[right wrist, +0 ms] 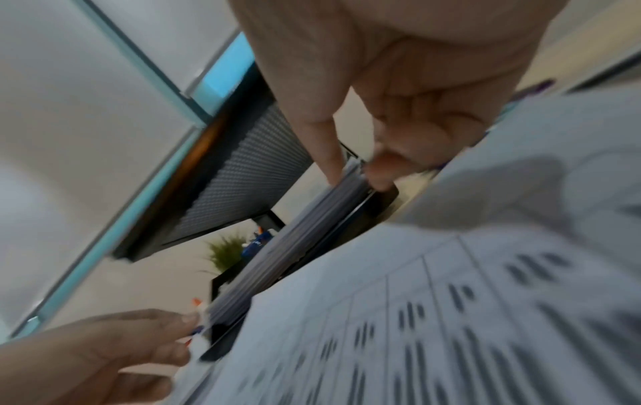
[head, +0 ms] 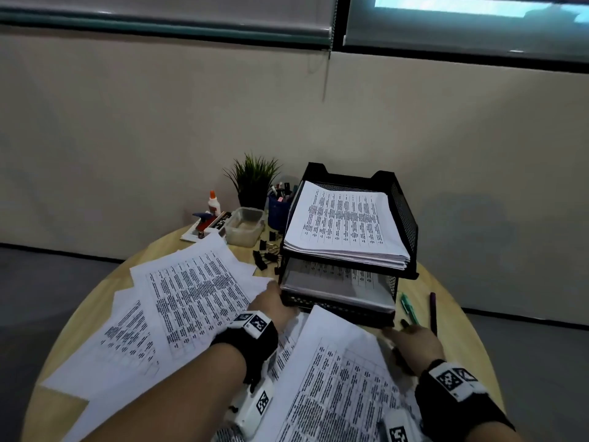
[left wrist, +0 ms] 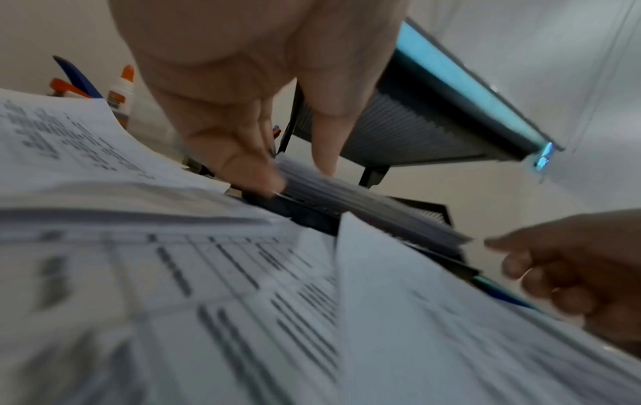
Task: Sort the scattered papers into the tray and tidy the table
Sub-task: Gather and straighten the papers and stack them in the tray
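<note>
your left hand point(head: 271, 303) and right hand point(head: 414, 341) each pinch a front corner of the paper stack point(head: 334, 290) in the tray point(head: 404, 215) lower shelf, at 1 o'clock. stack: heavy, floppy, sheets slide. keep thumbs on top, fingers under both corners.

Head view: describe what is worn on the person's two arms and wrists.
Both forearms are bare, with no sleeves. The left hand and right hand wear no gloves. Each wrist carries a wide black band topped by a white block printed with square black-and-white markers. A white camera unit with another such marker is strapped beneath each wrist. No cables show.
</note>
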Demonstrator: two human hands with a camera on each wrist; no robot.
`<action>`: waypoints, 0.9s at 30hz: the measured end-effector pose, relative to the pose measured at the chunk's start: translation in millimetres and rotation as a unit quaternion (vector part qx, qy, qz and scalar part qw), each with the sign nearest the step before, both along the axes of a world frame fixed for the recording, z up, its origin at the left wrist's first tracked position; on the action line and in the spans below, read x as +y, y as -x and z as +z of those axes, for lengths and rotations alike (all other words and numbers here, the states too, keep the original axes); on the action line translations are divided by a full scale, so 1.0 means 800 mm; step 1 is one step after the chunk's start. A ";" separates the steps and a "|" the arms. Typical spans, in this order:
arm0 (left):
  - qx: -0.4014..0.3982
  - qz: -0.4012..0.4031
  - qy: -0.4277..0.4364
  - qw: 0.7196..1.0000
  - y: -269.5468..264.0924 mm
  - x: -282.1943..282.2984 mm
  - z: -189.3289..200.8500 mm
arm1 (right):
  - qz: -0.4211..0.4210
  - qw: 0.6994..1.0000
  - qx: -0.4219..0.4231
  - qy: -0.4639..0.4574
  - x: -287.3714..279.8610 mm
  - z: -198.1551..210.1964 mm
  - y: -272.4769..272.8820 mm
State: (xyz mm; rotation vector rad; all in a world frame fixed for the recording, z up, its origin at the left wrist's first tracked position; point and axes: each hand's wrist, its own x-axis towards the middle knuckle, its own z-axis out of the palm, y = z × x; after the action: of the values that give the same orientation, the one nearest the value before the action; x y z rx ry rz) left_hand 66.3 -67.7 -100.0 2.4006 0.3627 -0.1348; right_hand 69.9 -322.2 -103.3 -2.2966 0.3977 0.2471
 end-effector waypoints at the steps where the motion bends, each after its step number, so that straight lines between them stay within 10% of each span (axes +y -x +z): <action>1: 0.024 -0.024 -0.004 0.999 0.017 -0.001 0.003 | 0.035 0.999 0.031 0.026 0.000 0.002 0.015; 7: 0.127 -0.154 -0.131 0.971 0.112 0.004 0.009 | 0.160 0.973 0.147 0.081 0.005 0.015 0.096; 27: 0.048 -0.123 -0.069 0.989 0.291 0.011 -0.054 | -0.019 0.982 0.123 -0.139 -0.011 0.013 0.234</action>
State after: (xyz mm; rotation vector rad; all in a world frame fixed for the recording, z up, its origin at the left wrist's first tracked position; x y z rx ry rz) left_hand -166.6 -59.1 -143.5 2.5744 0.1216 -0.3486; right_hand -117.5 -330.8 -92.6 -1.9883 0.4981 0.5369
